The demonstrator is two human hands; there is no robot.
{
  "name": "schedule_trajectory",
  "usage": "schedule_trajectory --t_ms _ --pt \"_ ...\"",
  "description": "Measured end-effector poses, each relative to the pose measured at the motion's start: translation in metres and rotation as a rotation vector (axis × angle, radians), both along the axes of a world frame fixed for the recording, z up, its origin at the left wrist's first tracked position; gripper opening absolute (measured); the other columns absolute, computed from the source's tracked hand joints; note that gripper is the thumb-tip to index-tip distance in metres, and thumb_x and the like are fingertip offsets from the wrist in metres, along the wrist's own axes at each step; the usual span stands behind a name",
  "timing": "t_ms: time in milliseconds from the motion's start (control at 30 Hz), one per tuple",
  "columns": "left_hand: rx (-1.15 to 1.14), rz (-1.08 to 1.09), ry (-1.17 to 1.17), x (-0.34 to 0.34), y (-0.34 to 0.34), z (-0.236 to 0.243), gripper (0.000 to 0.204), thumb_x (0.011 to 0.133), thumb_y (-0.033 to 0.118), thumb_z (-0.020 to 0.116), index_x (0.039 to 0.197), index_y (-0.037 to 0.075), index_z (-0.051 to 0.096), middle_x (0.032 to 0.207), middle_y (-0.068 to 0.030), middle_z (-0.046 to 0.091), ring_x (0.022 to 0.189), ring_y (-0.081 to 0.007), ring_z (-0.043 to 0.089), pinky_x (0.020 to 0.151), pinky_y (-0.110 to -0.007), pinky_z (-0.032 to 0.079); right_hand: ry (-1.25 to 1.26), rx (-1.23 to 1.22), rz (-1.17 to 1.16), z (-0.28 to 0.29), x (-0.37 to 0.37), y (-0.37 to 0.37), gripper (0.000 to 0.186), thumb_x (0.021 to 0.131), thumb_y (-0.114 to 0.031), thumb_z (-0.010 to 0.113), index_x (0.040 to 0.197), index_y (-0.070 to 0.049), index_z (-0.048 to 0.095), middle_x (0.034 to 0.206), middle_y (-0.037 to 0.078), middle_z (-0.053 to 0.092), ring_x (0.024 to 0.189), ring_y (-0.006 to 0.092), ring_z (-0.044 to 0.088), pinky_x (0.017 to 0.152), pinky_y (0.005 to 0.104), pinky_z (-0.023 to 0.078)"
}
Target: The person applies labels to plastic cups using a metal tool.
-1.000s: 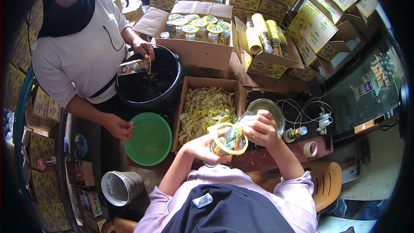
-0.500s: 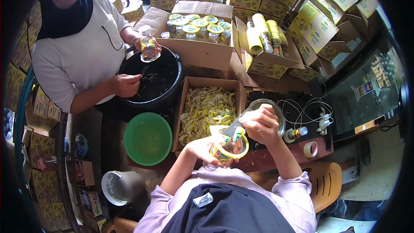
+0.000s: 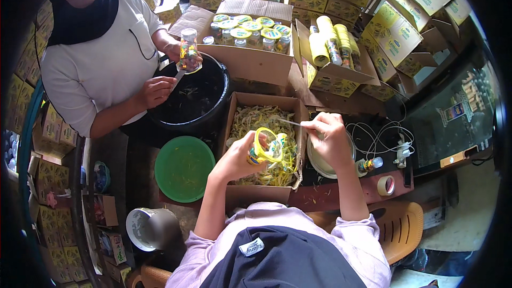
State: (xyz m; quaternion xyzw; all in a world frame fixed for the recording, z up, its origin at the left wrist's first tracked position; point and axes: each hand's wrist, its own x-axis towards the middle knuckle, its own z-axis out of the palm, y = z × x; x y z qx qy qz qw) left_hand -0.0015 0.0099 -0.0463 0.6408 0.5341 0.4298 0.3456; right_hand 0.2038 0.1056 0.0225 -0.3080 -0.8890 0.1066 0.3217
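Over cardboard box (image 3: 260, 196), pinching thin blade (image 3: 289, 122) in right fingers (image 3: 316, 124), cradling yellow-rimmed plastic cup (image 3: 262, 152) in left fingers (image 3: 246, 144): likely weighing little, flexing, gripping best round sidewall (image 3: 252, 156).

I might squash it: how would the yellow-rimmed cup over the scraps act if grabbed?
The cup is probably light: it looks like clear plastic. It looks thin, so squeezing might dent it. Being round, it could roll if laid sideways.

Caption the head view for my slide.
Left hand holds a yellow-rimmed cup over boxed scraps, right hand a thin blade.
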Motion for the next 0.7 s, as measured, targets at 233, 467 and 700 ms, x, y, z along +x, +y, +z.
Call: schedule_trajectory --t_ms 233,467,700 --pt "0.183 0.077 0.57 -0.008 0.009 0.006 0.06 0.058 0.011 0.069 0.112 0.007 0.043 0.105 -0.0105 0.051 0.095 -0.0264 0.052 0.082 -0.036 0.042 -0.104 -0.294 0.208 -0.015 -0.007 -0.005 0.018 0.064 -0.003 0.064 0.081 -0.008 0.068 0.069 0.008 0.058 0.068 0.0224 0.054 0.068 0.0317 0.039" --pt "0.236 0.108 0.695 -0.018 0.017 0.012 0.056 0.061 0.01 0.064 0.112 0.009 0.043 0.109 -0.0088 0.048 0.105 -0.0259 0.044 0.09 -0.038 0.033 -0.215 -0.146 0.072 -0.055 -0.006 0.001 0.014 0.068 -0.006 0.058 0.079 -0.008 0.066 0.074 0.008 0.058 0.075 0.0248 0.056 0.075 0.0359 0.037" --pt "0.223 0.228 0.705 -0.03 0.013 0.001 0.053 0.059 0.008 0.065 0.109 0.012 0.046 0.108 -0.0062 0.05 0.105 -0.0241 0.045 0.089 -0.038 0.033 0.025 -0.398 -0.037 -0.07 -0.005 -0.003 0.015 0.069 -0.001 0.059 0.081 -0.005 0.066 0.074 0.009 0.058 0.07 0.0213 0.058 0.07 0.0322 0.044"
